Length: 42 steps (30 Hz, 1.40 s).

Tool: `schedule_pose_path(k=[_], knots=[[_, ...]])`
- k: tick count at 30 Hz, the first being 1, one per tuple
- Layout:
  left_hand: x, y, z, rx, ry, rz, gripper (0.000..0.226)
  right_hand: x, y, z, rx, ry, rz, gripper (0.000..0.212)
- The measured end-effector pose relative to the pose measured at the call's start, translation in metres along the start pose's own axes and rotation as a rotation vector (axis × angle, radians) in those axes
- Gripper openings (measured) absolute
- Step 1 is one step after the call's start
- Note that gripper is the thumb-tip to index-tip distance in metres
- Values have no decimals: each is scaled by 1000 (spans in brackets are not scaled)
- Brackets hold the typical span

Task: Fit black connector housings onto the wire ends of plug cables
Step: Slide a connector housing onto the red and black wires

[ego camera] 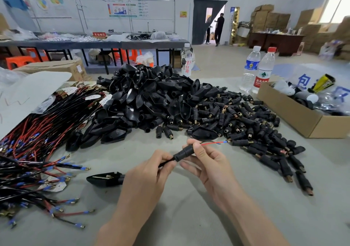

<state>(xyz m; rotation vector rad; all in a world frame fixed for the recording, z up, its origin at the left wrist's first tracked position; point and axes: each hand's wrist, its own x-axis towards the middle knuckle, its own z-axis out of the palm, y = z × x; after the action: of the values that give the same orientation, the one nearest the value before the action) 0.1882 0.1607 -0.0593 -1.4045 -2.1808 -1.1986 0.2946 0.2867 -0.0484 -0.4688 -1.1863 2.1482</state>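
Just above the grey surface point(170, 217), the right hand point(208, 162) has its fingers point(196, 147) curled round a short black cylindrical connector housing point(184, 152). The left hand point(147, 175) pinches the thin black cable point(168, 162) entering the housing's near end. Thin red and black wire ends point(210, 143) stick out the far side. A heap of loose black housings point(246, 122) lies just beyond, and a bundle of red-and-black cables point(37, 141) lies to the left.

We had bright, even daylight coming off the blown-out window point(339, 1) top right, soft shadows on the table point(284, 198), plus fisheye bending and mushy edges.
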Motion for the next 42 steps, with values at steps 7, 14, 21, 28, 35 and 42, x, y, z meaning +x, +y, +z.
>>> schedule_pose_path(k=[7, 14, 21, 28, 35, 42], knots=[[5, -9, 0, 134, 95, 81, 14, -1, -6, 0, 65, 31, 21, 19], [5, -4, 0, 71, 45, 26, 5, -1, -9, 0, 45, -6, 48, 25], [3, -4, 1, 77, 70, 61, 13, 1, -5, 0, 33, -4, 52, 28], [6, -12, 5, 189, 155, 282, 18, 2, -5, -3, 27, 29, 58, 20], [8, -14, 4, 178, 162, 301, 20, 4, -1, -7, 93, 33, 107, 33], [3, -5, 2, -56, 59, 35, 18, 4, 2, -5, 73, 49, 66, 36]])
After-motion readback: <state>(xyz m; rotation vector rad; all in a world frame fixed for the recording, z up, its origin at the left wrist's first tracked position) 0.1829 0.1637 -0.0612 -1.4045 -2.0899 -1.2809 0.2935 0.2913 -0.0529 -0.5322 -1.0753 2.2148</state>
